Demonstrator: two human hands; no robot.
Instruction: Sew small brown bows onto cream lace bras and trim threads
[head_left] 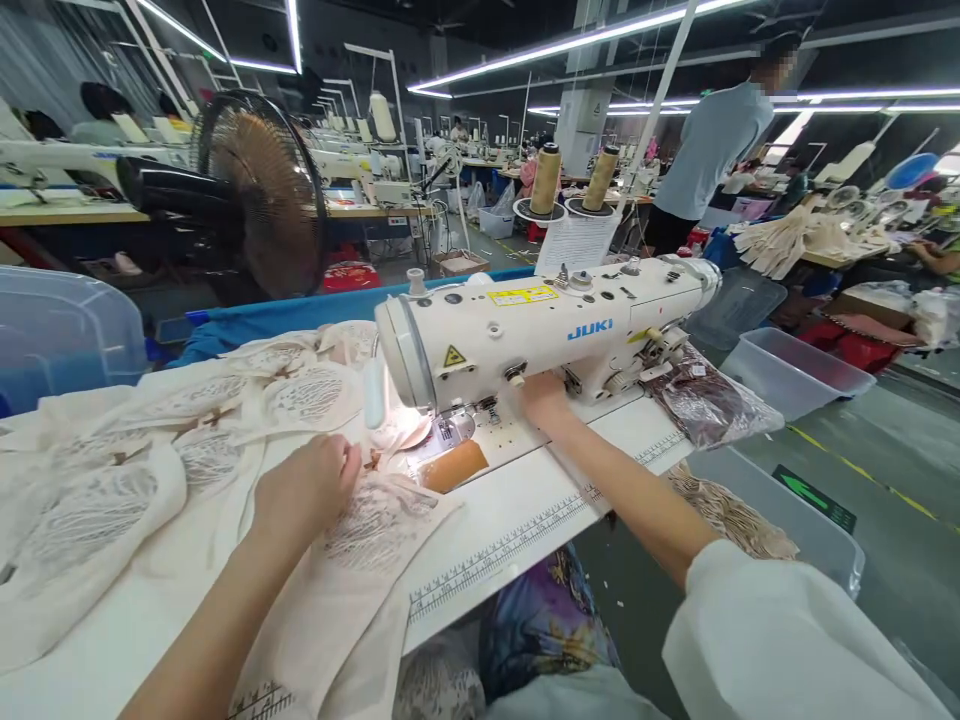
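Note:
A white JUKI sewing machine (495, 325) stands on the table, its lamp lighting the needle area. My left hand (304, 490) is closed, fingers curled at the edge of a beige lace bra piece (382, 520) left of the presser foot (454, 428). Part of that fabric runs toward the foot, and the rest hangs over the table's front edge. Under the machine's arm reaches my right hand (546, 400), its fingers hidden by the machine body. An orange-brown guard (454, 467) lies on the bed in front of the foot.
More beige lace pieces (210, 420) lie joined across the table's left side. A black fan (259, 195) stands behind. Thread cones (546, 178) rise behind the machine. At right are a bag of dark material (705, 395) and a clear bin (795, 362). One person (709, 150) stands farther back.

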